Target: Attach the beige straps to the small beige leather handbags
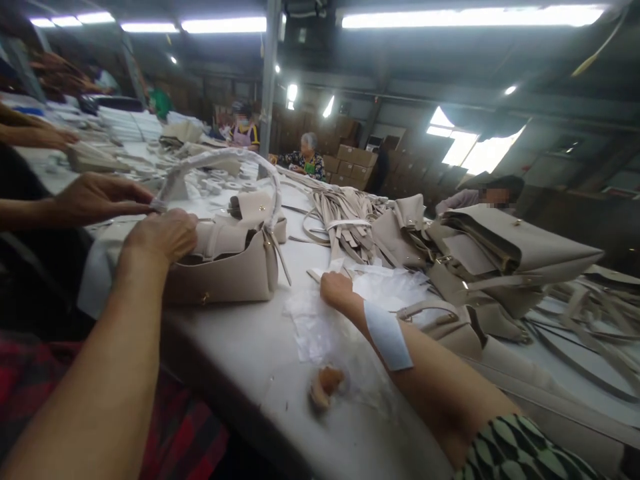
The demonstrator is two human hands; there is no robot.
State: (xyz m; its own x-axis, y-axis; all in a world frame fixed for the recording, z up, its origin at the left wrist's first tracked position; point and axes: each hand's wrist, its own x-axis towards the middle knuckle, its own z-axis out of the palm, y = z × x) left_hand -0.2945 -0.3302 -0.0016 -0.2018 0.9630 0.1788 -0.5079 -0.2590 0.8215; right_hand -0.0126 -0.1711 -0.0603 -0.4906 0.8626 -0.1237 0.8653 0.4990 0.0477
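A beige handbag (230,270) lies on the grey table (260,373), its arched handle (225,159) wrapped in white. My left hand (160,235) is curled over the bag's left end and grips it. My right hand (337,290), with a white patch on the wrist, rests knuckles up on crumpled clear plastic sheets (320,320). Its fingers are hidden, so I cannot tell whether they hold the plastic. A co-worker's hand (97,197) reaches in from the left and touches the handle's near end.
A heap of beige straps (340,220) and several more beige bags (505,253) lie to the right. A small brown lump (325,385) sits near the table's front edge. Other people work at the far end, beside stacked cardboard boxes (353,163).
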